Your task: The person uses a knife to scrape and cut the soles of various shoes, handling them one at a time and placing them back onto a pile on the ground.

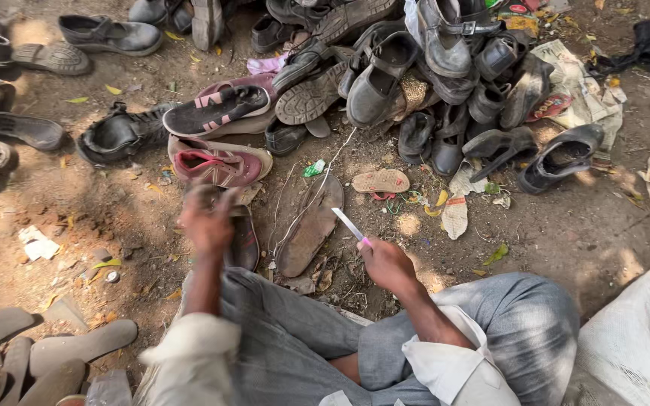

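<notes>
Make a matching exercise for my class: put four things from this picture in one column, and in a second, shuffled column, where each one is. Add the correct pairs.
Things
1. white tool with pink handle
2. pink sneaker
3. brown sole
4. grey soles

Places
A. on the dirt in the lower left corner
B. in the right hand
C. just above the blurred left hand
D. flat on the ground between the two hands

Pairs: 1-B, 2-C, 3-D, 4-A

dirt ground [581,233], dappled sunlight, scattered leaves [496,254]
</notes>
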